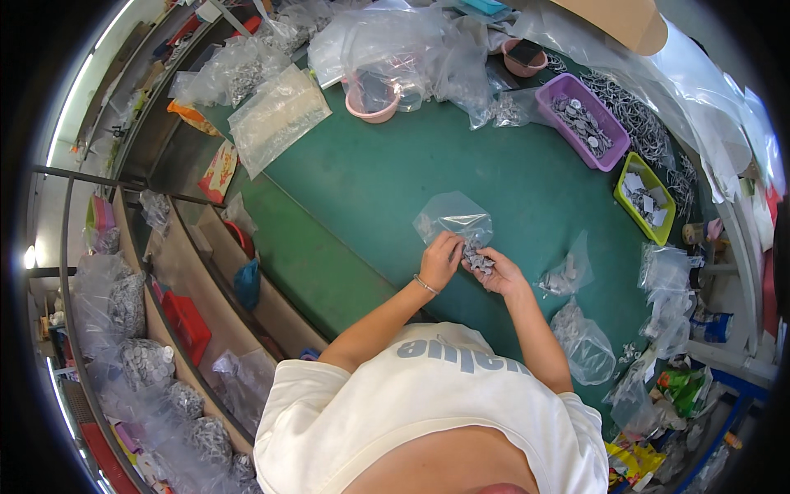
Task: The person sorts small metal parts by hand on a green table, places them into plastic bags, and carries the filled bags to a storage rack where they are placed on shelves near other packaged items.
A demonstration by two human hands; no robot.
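Left hand: fingers bent and drawn together at the near edge of the bag; cannot tell whether the film is pinched. Hand [443, 258] at centre of frame, bracelet [425, 285] on its wrist.
Right hand: narrow, fingers curled round a small heap of parts; hand [504, 273] just right of the left one.
Grey parts: centre of frame, between the hands — cluster [478, 258] held by the right; cannot tell if any sit inside the bag.
Bag: clear, empty-looking far end, lying just beyond the hands; bag [451, 216] on the green surface [346, 185].
Right of frame, near: small bag [566, 276] with grey contents; larger clear bag [583, 346] below it.
Upper right: purple bin [611, 162] of grey pieces; green bin [635, 219] beside it, grey pieces and pale slips inside.
Upper middle: pink bowl [372, 117], partly under clear film [387, 41].
Left: red bin [188, 325] on shelving — filled bags [146, 362] at lower left.
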